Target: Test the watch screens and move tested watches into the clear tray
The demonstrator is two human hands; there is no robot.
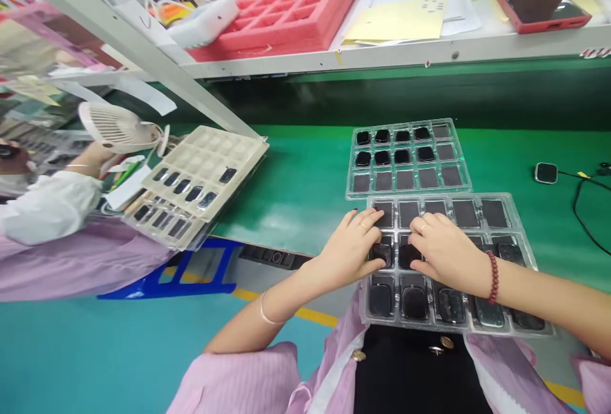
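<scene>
A clear plastic tray [427,329] with dark-lined compartments lies before me at the bench's front edge. Dark square smartwatches without straps fill its front row, and several more sit in the middle row. My left hand [353,242] reaches into the tray's left end, thumb and finger closed about one smartwatch [383,255] in the middle row. Beside it, my right hand [443,245] grips another smartwatch [407,256] one compartment over, partly covered by the fingers. Directly behind lies a second clear tray [409,193], with black smartwatches in its two back rows.
Stacked cream trays [248,165] stand on the left near a co-worker's sleeve [52,204] and a small white fan [112,127]. On the right, a smartwatch [545,173] connects to a cable. The shelf above bears a pink foam tray [329,9], papers [396,22] and a phone [541,6].
</scene>
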